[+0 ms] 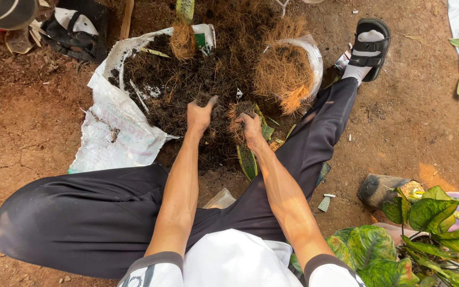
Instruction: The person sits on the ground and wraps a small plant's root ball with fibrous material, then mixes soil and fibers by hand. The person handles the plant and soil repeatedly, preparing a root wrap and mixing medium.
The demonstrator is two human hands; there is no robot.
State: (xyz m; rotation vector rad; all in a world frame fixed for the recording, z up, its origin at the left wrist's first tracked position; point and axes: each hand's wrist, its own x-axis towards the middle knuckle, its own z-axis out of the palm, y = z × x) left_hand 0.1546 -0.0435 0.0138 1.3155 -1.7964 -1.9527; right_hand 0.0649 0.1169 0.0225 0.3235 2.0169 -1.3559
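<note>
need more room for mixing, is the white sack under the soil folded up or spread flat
Spread flat: the white sack lies open on the ground, dark soil heaped on it.

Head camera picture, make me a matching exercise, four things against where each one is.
Things:
1. left hand
2. sandal
3. variegated plant
4. white sack

Places:
A. lower right corner
B. spread on the ground under the dark soil, left of centre
C. upper right, on an outstretched foot
D. in the soil pile, gripping a clump

Pairs: 1-D, 2-C, 3-A, 4-B

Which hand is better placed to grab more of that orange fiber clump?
Right, probably. The right hand sits nearer the orange fiber clump; the left hand is over the dark soil.
</note>
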